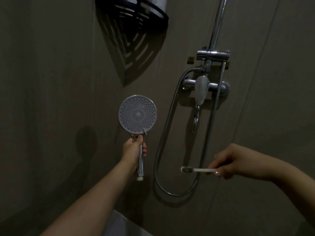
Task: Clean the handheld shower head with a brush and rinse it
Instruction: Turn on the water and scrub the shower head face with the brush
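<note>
The left hand (132,149) reaches up from the lower edge of the view, forearm stretched, fingers wrapped round the chrome handle of the shower head (137,114), which stands upright with its round nozzle face turned to the camera. The right hand (230,161) comes in from the right, well apart from the shower head and lower than its face, pinching the white handle of a small brush (196,169) between thumb and fingers; the bristle end points left toward the shower head.

Dim grey-brown wall panels (51,82) fill the room. Right of the shower head hang the looped hose (163,133), the mixer tap (202,89) and the riser rail (217,24); above it sits a dark corner shelf (133,12), cut off at the top. The bristles are too blurred to make out.
</note>
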